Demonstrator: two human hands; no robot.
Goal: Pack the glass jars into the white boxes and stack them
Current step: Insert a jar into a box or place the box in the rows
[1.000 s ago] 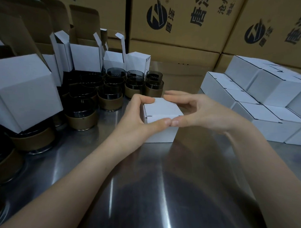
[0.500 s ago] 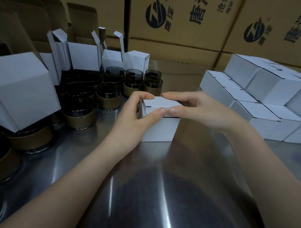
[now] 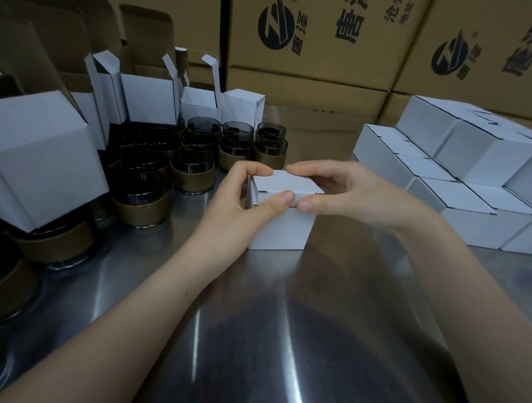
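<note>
A small white box [image 3: 283,226] stands on the steel table [image 3: 254,336] at the centre, its top flap folded down. My left hand [image 3: 243,200] grips its left side, thumb pressing the front edge of the lid. My right hand [image 3: 346,192] holds the right side, thumb on the same front edge and fingers over the back. What is inside the box is hidden. Several dark glass jars with brown bands [image 3: 193,168] stand at the left. A stack of shut white boxes [image 3: 458,178] lies at the right.
Open white boxes [image 3: 150,101] stand behind the jars, and one large white box [image 3: 43,157] sits tilted on jars at the far left. Brown printed cartons [image 3: 324,37] wall off the back.
The lid flap has gone from partly raised to flat on the box. Both thumbs have slid along its front edge; the box stays in place.
</note>
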